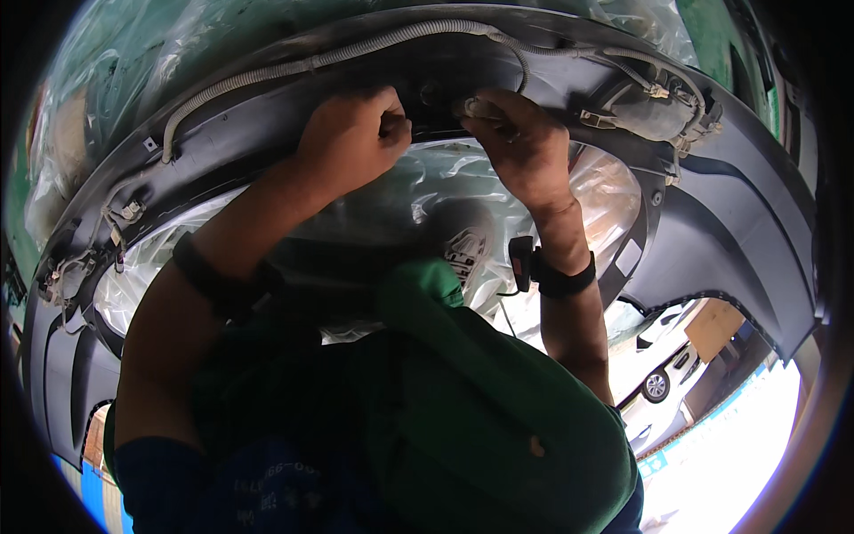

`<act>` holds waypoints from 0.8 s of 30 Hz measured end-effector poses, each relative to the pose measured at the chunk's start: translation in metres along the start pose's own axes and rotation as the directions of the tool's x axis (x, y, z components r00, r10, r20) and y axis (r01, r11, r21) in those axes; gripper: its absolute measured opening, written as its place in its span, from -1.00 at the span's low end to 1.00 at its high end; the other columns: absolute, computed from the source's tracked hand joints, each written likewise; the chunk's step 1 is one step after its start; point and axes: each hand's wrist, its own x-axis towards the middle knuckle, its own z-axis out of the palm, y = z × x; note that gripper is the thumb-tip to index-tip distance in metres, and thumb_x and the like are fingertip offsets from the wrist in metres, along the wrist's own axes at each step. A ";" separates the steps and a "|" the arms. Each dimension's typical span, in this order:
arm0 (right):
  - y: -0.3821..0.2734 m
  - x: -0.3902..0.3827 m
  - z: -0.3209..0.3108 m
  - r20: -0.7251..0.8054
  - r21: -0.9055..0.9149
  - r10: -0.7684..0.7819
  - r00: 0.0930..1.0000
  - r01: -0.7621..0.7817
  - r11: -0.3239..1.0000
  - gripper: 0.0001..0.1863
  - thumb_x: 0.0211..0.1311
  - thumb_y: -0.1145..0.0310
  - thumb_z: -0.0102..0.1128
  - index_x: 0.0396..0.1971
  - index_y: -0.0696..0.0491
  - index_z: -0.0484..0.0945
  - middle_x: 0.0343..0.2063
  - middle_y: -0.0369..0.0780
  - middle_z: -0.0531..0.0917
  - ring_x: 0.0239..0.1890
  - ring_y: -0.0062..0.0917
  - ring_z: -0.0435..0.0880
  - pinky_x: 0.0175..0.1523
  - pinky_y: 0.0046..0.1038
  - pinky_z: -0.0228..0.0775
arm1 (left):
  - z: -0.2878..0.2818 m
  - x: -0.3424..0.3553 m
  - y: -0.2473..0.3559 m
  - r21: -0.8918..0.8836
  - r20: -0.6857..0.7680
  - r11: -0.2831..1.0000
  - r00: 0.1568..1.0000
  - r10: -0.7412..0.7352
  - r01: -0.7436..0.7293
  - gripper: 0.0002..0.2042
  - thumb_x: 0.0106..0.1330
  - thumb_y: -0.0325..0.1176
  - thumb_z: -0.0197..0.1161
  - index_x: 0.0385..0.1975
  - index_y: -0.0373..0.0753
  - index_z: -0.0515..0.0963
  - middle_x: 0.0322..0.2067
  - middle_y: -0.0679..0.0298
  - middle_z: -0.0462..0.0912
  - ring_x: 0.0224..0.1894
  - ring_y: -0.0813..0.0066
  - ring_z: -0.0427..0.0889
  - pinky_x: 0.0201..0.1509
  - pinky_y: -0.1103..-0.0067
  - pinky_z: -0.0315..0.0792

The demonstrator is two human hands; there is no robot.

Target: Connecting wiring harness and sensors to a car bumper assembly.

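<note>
A dark grey car bumper cover (569, 71), its inner side toward me, curves across the view. A grey corrugated wiring conduit (356, 53) runs along its upper part. A thinner branch drops beside my right hand (529, 147), whose fingers are closed on a small grey connector (481, 109) near the bumper's middle. My left hand (356, 138) is raised to the left of it, fingers curled together in front of the bumper. Whatever it may hold is hidden. Between the two hands a round hole (431, 93) shows in the bumper.
Lamp units with plugs hang at the bumper's right (654, 111) and left (67, 280). Clear plastic film (614, 182) lies below and behind. My shoe (467, 249) shows under my arms. A white car (663, 378) stands at the lower right.
</note>
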 end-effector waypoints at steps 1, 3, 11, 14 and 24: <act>0.000 0.002 0.004 0.002 0.008 -0.001 1.000 0.001 1.000 -0.72 0.11 0.43 0.47 -0.15 0.01 0.65 -0.30 -0.19 0.77 -0.30 -0.36 0.79 -0.27 -0.41 0.64 | -0.001 -0.001 0.002 0.078 0.003 0.996 0.999 0.034 -0.034 -0.87 0.20 -0.41 0.37 -0.31 -0.26 0.60 -0.50 0.21 0.65 -0.47 0.29 0.67 -0.35 0.46 0.53; 0.000 0.006 0.011 -0.018 -0.035 -0.028 0.999 0.027 0.999 -0.72 0.10 0.39 0.47 -0.16 0.00 0.65 -0.28 -0.21 0.76 -0.30 -0.32 0.77 -0.26 -0.41 0.62 | -0.001 -0.002 0.006 0.158 0.011 0.985 0.998 0.064 -0.065 -0.85 0.21 -0.36 0.37 -0.30 -0.25 0.59 -0.46 0.19 0.66 -0.40 0.18 0.68 -0.29 0.39 0.55; 0.003 0.016 0.025 0.077 -0.059 -0.091 0.993 0.096 0.994 -0.76 0.10 0.40 0.43 -0.20 0.01 0.65 -0.31 -0.22 0.72 -0.29 -0.26 0.74 -0.24 -0.35 0.58 | 0.004 -0.003 0.001 0.202 0.056 0.979 0.998 -0.007 -0.004 -0.77 0.22 -0.25 0.36 -0.26 -0.24 0.56 -0.28 0.13 0.66 -0.18 0.07 0.67 -0.11 0.29 0.55; 0.002 0.018 0.028 0.065 -0.055 -0.130 0.989 0.134 0.989 -0.77 0.11 0.42 0.42 -0.21 0.02 0.64 -0.30 -0.20 0.71 -0.27 -0.25 0.73 -0.23 -0.35 0.57 | 0.006 -0.002 0.000 0.175 0.051 0.985 0.998 -0.023 0.014 -0.77 0.21 -0.26 0.36 -0.26 -0.25 0.56 -0.28 0.12 0.66 -0.19 0.07 0.67 -0.12 0.29 0.55; -0.001 0.021 0.026 0.142 0.115 0.065 0.988 -0.081 0.990 -0.87 0.14 0.46 0.34 -0.28 0.04 0.68 -0.33 -0.19 0.72 -0.31 -0.24 0.73 -0.24 -0.34 0.60 | 0.010 0.000 -0.007 0.071 0.070 0.994 0.994 -0.088 0.083 -0.78 0.18 -0.30 0.38 -0.30 -0.27 0.55 -0.30 0.09 0.65 -0.22 0.10 0.67 -0.12 0.32 0.53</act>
